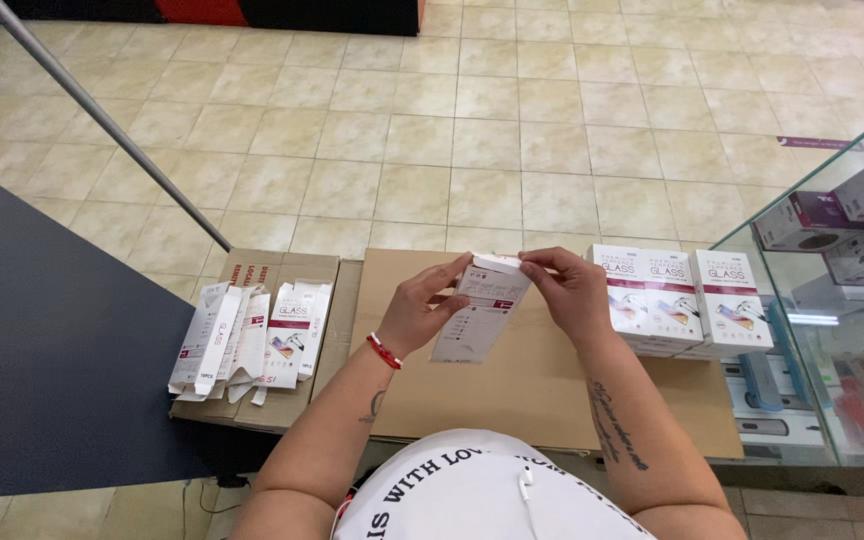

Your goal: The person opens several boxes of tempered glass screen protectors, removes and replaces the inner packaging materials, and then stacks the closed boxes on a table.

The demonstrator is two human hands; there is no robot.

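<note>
Both hands hold a small white box point(479, 312) above the cardboard sheet point(512, 390). Left hand point(420, 308) fingers grip its side; right hand point(572, 290) fingers pinch the top flap. Finished boxes point(682, 300) stand right; flat boxes point(252, 340) lie left.

I log a smooth white printed-card box point(480, 308), matt brown corrugated cardboard sheet point(512, 390), glossy beige floor tiles point(472, 130), clear glass cabinet point(832, 200) at right, metal pole point(102, 120) far left.
</note>
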